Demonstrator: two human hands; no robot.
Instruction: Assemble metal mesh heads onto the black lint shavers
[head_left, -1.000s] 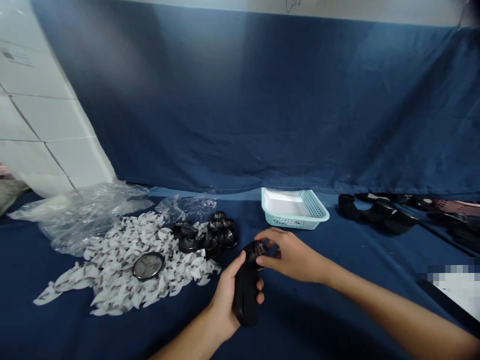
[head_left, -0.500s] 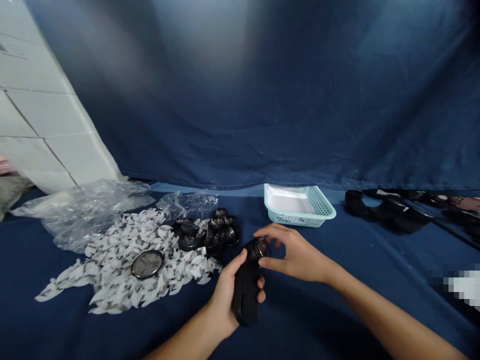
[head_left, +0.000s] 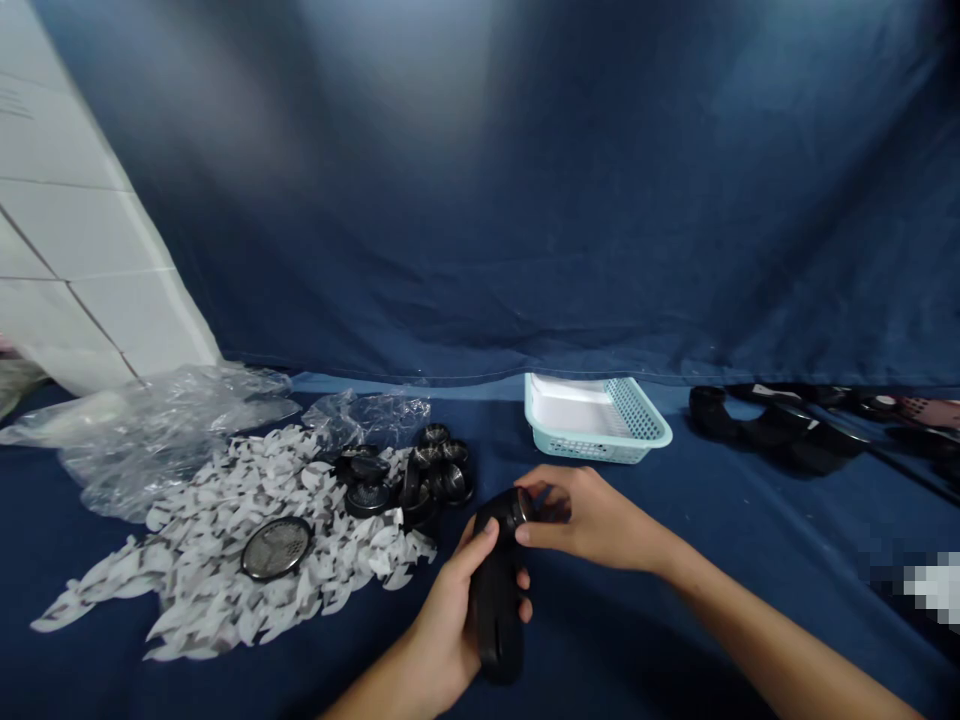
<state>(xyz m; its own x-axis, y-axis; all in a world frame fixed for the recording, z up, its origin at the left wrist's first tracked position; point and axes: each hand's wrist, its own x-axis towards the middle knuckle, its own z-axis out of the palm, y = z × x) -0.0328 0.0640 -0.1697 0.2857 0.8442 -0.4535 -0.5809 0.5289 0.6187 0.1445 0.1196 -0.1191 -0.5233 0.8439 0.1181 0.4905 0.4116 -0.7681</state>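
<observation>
Dark blue cloth (head_left: pixel 487 200) is hung behind a blue-covered work surface (head_left: pixel 660 650). At far left, white blocks (head_left: pixel 112 230) are seen behind crumpled clear plastic (head_left: pixel 180 410). Next, small grey-white pieces (head_left: pixel 210 510) are heaped loose, with a mesh disc (head_left: pixel 276 548) laid on them and black round parts (head_left: pixel 367 500) gathered at their right edge; many appear to be left unused. Near the middle, a black device (head_left: pixel 498 610) is held slanted above the surface, its body wrapped by the closed left hand (head_left: pixel 450 620). Its shiny-rimmed upper end is pinched between thumb and fingertips of the right hand (head_left: pixel 592 520). Work on this piece is judged unfinished; whether the rim is fully seated cannot be told. Beyond, a pale blue basket (head_left: pixel 592 446) is lined with white. At right, black items (head_left: pixel 795 440) are laid; whether any are finished cannot be determined.
</observation>
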